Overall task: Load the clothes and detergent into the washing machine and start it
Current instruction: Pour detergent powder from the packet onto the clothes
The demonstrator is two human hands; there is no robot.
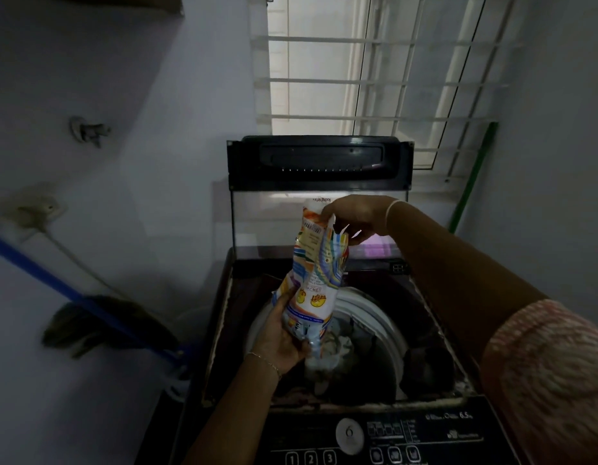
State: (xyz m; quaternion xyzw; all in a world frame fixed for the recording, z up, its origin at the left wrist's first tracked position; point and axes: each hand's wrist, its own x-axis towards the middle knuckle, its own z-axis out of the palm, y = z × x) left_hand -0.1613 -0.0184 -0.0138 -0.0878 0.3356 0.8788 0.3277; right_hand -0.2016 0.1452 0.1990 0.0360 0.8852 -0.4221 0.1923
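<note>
- Grip first: your left hand [284,333] curls round the lower end of the detergent packet [319,270]
- Your right hand [351,218] pinches the packet's upper end, at 12 o'clock from the left hand
- The packet hangs tilted with its print upside down over the drum [368,307] of the washing machine [237,290]; its lowest end is blurred
- Clothes [338,347] lie inside the drum, at 4 o'clock from your left hand
- The lid [319,159] stands raised at 12 o'clock; the control panel [358,434] lies at 6 o'clock
- A mop [99,323] leans at 9 o'clock, a barred window [358,78] sits at 12 o'clock, a green pole [472,182] at 2 o'clock
</note>
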